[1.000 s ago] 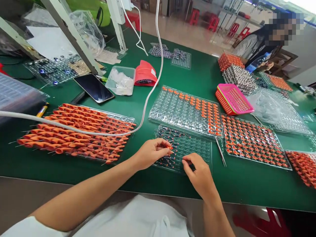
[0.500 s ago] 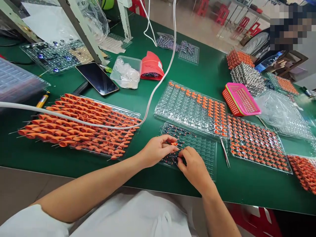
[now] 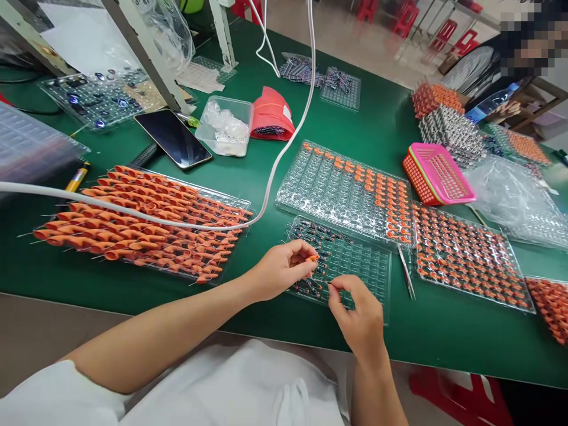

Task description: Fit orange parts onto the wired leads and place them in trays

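Note:
My left hand (image 3: 281, 269) pinches a small orange part (image 3: 313, 258) between thumb and fingertips, above a clear moulded tray (image 3: 366, 263). Dark, wire-ended pieces (image 3: 316, 234) lie over the left side of that tray. Lower and to the right, my right hand (image 3: 360, 313) is closed in a pinch over the same tray. A tiny dark tip shows at its fingertips, too small to name. Just behind stands another clear tray (image 3: 328, 183), with orange parts (image 3: 393, 204) in its right-hand and rear pockets.
Orange cone-like pieces with wires (image 3: 146, 219) cover a tray on the left, crossed by a white cable (image 3: 199, 226). Tweezers (image 3: 407, 272) lie beside a filled tray (image 3: 474, 260). Farther back are a pink basket (image 3: 446, 171), a phone (image 3: 173, 139) and a plastic tub (image 3: 226, 127). A co-worker's hand (image 3: 508, 109) is at far right.
My right hand has moved right and slightly toward me, away from my left hand, still pinched. My left hand stays nearly in place with the orange part. The view has shifted slightly.

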{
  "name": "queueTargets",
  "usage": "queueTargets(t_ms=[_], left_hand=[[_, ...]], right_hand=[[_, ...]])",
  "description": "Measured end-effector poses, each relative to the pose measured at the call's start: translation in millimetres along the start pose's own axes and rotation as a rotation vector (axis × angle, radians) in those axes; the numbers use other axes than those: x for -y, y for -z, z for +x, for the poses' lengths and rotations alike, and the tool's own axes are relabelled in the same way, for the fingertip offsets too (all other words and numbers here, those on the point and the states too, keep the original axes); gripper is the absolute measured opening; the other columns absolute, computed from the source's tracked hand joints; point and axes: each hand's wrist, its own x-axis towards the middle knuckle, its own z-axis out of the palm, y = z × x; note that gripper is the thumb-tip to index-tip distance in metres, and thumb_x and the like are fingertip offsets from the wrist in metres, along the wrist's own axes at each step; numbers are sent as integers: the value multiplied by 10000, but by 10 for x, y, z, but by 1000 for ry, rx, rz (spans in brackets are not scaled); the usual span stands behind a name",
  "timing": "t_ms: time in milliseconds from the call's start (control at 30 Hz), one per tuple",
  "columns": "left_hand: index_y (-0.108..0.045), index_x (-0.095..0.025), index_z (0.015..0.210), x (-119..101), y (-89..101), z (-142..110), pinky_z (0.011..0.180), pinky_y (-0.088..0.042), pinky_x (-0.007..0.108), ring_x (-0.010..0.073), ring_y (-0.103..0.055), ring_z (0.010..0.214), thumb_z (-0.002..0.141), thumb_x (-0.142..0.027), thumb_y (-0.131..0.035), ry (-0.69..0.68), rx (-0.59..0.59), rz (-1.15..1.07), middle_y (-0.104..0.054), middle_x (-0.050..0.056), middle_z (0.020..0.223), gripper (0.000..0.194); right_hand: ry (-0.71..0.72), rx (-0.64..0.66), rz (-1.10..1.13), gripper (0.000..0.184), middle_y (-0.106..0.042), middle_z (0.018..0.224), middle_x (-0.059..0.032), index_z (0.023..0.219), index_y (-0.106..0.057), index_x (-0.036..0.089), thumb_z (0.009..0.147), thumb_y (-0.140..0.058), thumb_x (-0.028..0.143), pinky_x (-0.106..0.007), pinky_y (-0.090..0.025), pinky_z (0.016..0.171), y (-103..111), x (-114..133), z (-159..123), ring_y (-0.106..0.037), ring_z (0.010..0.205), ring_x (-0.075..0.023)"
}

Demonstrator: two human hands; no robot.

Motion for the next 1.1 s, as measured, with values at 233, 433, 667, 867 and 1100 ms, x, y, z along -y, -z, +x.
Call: queueTargets(t_ms=[233,433,667,867,1100], left_hand=[[-645,-160,965,-73,-5,-37,724,-501,232,139,-625,792,811,-262,-645,-51,-20,124,-674,37,891,185],[-672,-165,955,-60,-18,-47,732,-522,241,149,-646,783,801,-259,-667,-79,-51,202,-704,37,886,181],[-684,-164,969,-11,-1,-19,731,-525,228,141,-654,793,835,-251,-662,-90,-45,254,-712,33,905,161],[-680,-148,977,-14,-19,-28,708,-527,220,131,-637,778,832,-250,-673,-72,-26,214,-705,35,892,177],[-674,-138,980,-16,-29,-21,694,-526,219,128,-634,770,824,-249,-680,-42,-9,185,-706,40,889,191]], right_hand=[[-106,-204,93,153,-668,854,-24,960,-613,229,872,-601,104,-291,-532,676,-68,43,-41,-650,795,-163],[-156,-270,94,119,-655,843,-28,951,-624,219,880,-604,126,-276,-530,641,-126,-12,-62,-638,769,-154],[-190,-295,105,82,-672,860,-34,933,-637,212,877,-622,154,-278,-541,637,-139,-39,-91,-650,774,-158],[-157,-292,136,162,-675,866,-17,969,-639,217,856,-634,101,-265,-539,640,-142,-44,-77,-653,777,-150],[-152,-320,147,205,-673,882,-17,987,-635,220,845,-646,74,-281,-548,688,-153,-49,-77,-651,801,-152]])
